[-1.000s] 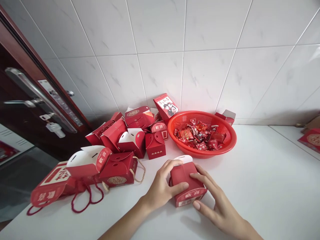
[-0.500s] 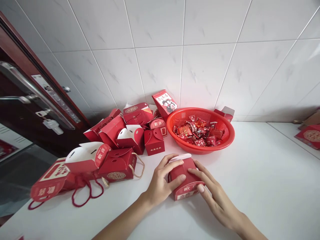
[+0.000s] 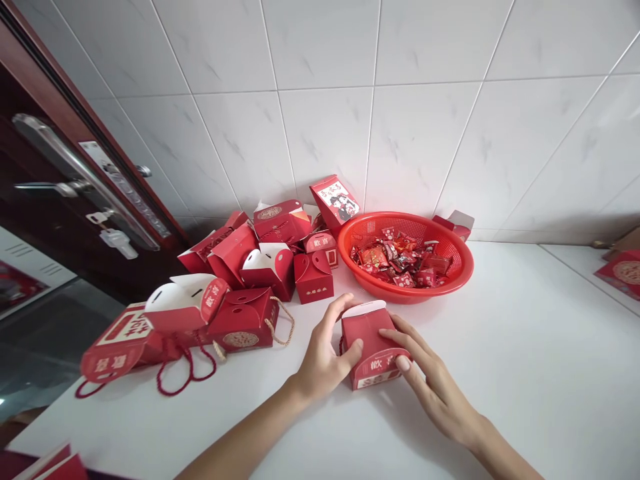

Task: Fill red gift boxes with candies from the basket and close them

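A small red box (image 3: 367, 333) with a white-edged flap at its far end and a curved lettered flap at its near end stands on the white table (image 3: 525, 373). My left hand (image 3: 327, 350) is at its left side, thumb on the near left edge and fingers toward the far left corner. On the right side, my right hand (image 3: 430, 380) has its fingers spread over the box's top and near flap. Both hands hold the box between them. Beyond it sits a red mesh basket (image 3: 405, 295) with several wrapped candies (image 3: 405, 257).
Several red gift boxes (image 3: 240, 323) with cord handles crowd the left side, back to the tiled wall (image 3: 325, 133). A door with a handle (image 3: 90, 180) and keys is at the far left. Another red box (image 3: 623, 273) lies at the right edge.
The view has shifted slightly. My left fingers have lifted back from the box's top and white-edged flap toward its left side. My right hand keeps nearly the same place on the box.
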Action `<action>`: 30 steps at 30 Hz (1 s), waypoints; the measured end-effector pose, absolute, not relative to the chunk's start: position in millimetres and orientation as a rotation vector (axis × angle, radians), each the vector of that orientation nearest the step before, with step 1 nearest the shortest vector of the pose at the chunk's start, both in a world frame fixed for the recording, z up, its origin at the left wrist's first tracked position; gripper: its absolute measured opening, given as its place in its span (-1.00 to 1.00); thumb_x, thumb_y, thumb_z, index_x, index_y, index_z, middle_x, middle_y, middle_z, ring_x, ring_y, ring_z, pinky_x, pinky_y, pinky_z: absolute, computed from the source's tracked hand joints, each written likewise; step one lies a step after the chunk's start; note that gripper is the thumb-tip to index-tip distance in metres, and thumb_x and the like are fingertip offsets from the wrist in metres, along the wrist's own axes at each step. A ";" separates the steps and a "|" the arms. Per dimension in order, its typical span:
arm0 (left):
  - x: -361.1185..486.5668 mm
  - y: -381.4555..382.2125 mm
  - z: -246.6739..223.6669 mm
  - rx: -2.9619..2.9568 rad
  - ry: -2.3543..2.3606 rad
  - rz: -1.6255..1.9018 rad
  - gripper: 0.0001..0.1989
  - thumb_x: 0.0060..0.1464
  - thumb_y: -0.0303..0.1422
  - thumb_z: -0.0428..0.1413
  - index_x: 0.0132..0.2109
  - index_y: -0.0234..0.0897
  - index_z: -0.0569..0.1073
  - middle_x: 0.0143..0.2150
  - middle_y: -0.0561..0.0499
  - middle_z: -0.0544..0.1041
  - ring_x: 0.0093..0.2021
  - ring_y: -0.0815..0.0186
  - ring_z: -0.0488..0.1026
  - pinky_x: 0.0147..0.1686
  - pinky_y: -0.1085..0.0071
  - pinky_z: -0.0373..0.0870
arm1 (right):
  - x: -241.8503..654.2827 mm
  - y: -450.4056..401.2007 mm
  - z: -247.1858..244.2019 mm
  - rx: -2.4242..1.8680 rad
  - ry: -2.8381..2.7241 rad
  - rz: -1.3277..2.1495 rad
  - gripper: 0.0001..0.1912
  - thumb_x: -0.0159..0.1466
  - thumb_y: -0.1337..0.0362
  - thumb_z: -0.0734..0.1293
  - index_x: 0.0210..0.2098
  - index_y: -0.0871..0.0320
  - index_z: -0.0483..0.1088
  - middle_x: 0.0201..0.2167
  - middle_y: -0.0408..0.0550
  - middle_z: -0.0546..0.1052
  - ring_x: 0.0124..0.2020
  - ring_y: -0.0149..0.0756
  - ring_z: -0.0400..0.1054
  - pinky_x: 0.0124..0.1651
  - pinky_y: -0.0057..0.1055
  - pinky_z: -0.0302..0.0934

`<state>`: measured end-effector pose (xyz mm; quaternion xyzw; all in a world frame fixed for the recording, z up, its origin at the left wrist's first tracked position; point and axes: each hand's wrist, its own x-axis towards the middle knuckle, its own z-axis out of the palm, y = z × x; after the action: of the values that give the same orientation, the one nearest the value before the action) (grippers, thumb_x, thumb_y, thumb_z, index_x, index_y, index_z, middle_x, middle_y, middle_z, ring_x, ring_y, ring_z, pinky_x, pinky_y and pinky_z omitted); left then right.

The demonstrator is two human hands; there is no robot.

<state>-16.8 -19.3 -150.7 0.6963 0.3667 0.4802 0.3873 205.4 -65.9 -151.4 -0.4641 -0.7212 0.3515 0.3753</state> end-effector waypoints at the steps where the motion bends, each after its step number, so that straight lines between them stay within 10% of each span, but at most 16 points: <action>1: -16.5 -19.4 -149.4 1.777 0.921 1.216 -0.37 0.24 -0.25 0.19 0.36 -0.19 0.18 0.26 -0.19 0.47 0.28 0.08 0.41 0.25 0.14 0.36 | 204.9 -65.7 -151.6 -1.190 -1.837 0.903 -0.52 0.50 -0.01 0.12 0.30 -0.02 0.34 0.49 0.08 0.11 0.48 -0.03 0.04 0.40 -0.02 0.14; 9: -17.1 -16.2 -134.6 1.994 0.857 1.206 -0.82 0.28 -0.36 0.11 -0.04 -0.22 0.57 0.02 -0.14 0.62 0.07 0.12 0.53 0.09 0.17 0.47 | 196.0 -62.8 -153.8 -1.211 -1.660 0.977 -0.46 0.48 -0.02 0.18 0.37 0.03 0.13 0.34 0.15 0.36 0.33 -0.07 0.29 0.29 -0.07 0.29; 30: -8.4 -22.2 -142.8 1.864 0.892 1.174 -0.75 0.15 -0.32 0.19 -0.02 -0.20 0.56 0.02 -0.13 0.49 0.11 0.09 0.47 0.15 0.13 0.42 | 186.6 -63.4 -157.2 -1.151 -1.543 1.007 -0.51 0.47 0.01 0.20 0.32 0.02 0.19 0.32 0.13 0.37 0.28 -0.05 0.33 0.20 -0.14 0.37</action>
<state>-8.4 -22.2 -142.8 0.7277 0.3483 0.4583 0.3730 186.6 -63.4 -157.2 -0.4689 -0.6283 0.4101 0.4660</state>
